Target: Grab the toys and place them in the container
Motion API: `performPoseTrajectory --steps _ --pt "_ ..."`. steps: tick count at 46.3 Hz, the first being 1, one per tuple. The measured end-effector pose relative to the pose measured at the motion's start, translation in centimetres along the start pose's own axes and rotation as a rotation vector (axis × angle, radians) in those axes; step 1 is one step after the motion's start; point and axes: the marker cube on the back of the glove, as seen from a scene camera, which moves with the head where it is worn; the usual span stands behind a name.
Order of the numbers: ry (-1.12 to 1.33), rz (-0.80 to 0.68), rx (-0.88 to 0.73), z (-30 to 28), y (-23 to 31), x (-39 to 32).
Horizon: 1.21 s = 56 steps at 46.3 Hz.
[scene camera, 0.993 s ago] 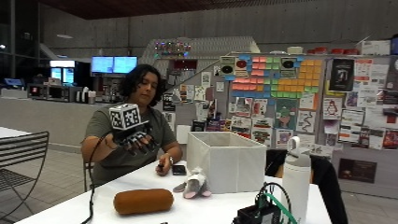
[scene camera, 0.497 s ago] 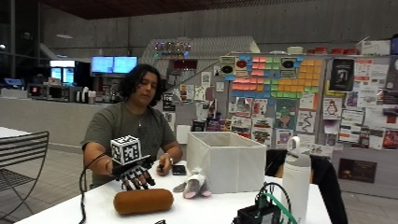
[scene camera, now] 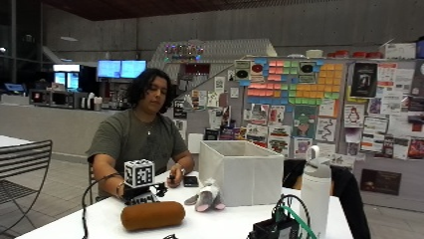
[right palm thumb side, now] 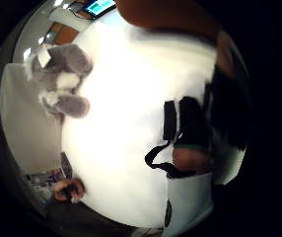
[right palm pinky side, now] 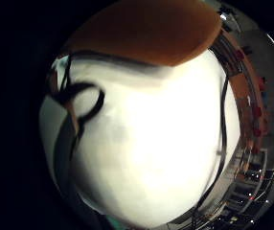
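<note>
The gloved right hand (scene camera: 141, 195) hovers just behind the brown cushion toy (scene camera: 153, 215) on the white table (scene camera: 225, 224); its fingers cannot be made out. A grey plush (scene camera: 207, 198) lies beside the white container (scene camera: 248, 169)

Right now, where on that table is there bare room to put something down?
Bare white table shows between the brown cushion toy and the black cabled device, in front of the grey plush. It is crowded behind: the plush sits close against the white container, and the gloved right hand is just behind the cushion. A white bottle stands beside the container.
</note>
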Motion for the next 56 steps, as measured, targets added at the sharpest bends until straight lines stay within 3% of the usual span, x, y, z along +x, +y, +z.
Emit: performPoseTrajectory --steps 7,12,30,40,50,56 --pt "0.072 -0.055 0.225 0.4 -0.1 -0.2" --pt "0.005 -0.105 0.282 0.1 0.1 -0.6" --pt "0.058 -0.085 0.282 -1.2 1.2 -0.8" --pt "0.083 -0.076 0.226 -6.2 3.0 -1.4" --pt "0.028 -0.139 0.025 -12.8 5.8 -2.6" --pt "-0.01 -0.183 0.04 -15.8 6.6 -3.0"
